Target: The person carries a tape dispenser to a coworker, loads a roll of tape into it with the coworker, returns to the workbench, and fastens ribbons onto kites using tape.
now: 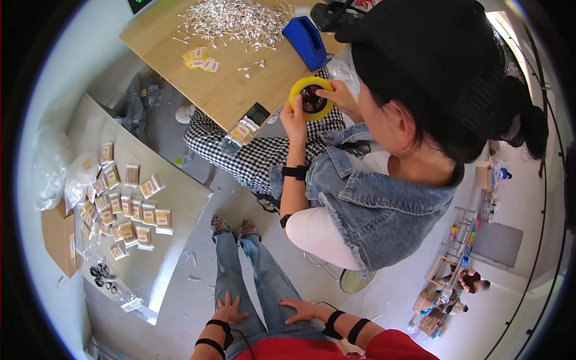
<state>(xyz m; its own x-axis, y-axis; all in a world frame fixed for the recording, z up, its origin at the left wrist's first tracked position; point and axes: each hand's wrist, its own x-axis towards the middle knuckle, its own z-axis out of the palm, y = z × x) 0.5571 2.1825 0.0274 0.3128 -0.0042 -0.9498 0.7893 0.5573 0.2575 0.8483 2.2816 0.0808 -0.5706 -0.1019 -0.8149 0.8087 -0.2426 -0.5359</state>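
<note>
My left hand (228,311) lies flat on my left thigh, fingers spread and holding nothing. On the other thigh rests my right hand (300,310), also open, over the blue jeans (267,288). Both wrists wear black straps. In front of me a seated co-worker in a denim vest (390,198) holds a roll of yellow tape (327,108) in both hands, apart from mine. A small pack of cotton swabs (243,131) sits in a dark holder at the wooden table's (198,90) near corner.
The wooden table bears a heap of loose cotton swabs (234,21), yellow labels (201,59) and a blue tape dispenser (305,42). At left, a grey table (180,198) carries several bagged swab packs (144,213) and black scissors (103,277). A cardboard box (59,237) stands beside it.
</note>
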